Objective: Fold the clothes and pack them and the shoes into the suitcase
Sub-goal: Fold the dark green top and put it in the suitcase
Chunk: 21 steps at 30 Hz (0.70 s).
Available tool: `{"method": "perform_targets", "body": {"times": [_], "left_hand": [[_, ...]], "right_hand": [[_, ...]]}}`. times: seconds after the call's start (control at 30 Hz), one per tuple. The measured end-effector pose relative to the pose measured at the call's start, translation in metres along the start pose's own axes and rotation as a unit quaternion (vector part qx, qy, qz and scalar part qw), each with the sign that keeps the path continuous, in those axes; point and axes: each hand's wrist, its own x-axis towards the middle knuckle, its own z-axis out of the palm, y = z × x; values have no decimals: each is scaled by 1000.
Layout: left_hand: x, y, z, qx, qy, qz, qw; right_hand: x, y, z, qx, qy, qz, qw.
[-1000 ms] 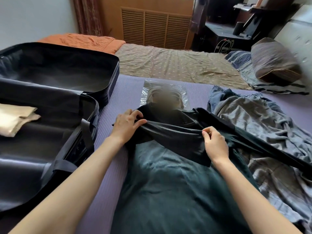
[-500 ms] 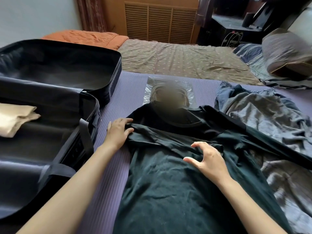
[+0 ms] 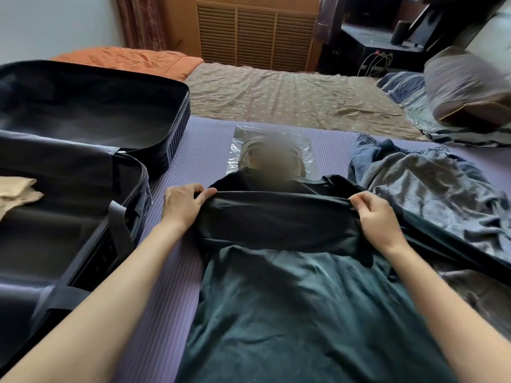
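A dark green T-shirt (image 3: 290,313) lies spread on the purple mat in front of me. Its upper part is folded back toward me as a dark band. My left hand (image 3: 184,205) pinches the left end of that fold. My right hand (image 3: 378,217) pinches the right end. An open black suitcase (image 3: 83,167) sits to the left, with a folded beige garment (image 3: 16,194) inside. Beyond the shirt's collar lies a clear plastic bag (image 3: 272,153) whose contents are blurred. A crumpled grey-blue garment (image 3: 431,186) lies to the right.
The purple mat (image 3: 207,142) lies on a bed with a tan sheet (image 3: 290,98) and an orange blanket (image 3: 130,59) behind it. A striped pillow (image 3: 467,84) sits at the far right. A slatted wooden panel (image 3: 254,37) stands at the back.
Half a second ago both hands lay flat on the shirt. Now they have pinched its upper part and lifted it back toward me into a fold.
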Motion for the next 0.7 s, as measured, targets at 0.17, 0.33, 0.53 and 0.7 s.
{"method": "perform_targets", "body": {"times": [0.17,0.33,0.53,0.7], "left_hand": [[19,9,0,89,-3,50,995],[-10,16,5,42,43,10,998],[-100,19,-10,-31,40,-94,994],[-119,15,-15,-94,-12,-148,984]], "right_hand": [[49,6,-1,-271,-136,39,952],[26,8,28,-371,56,-175,911],[-18,-2,77,-242,35,-283,927],[-41,-37,115,-132,-68,-260,954]]}}
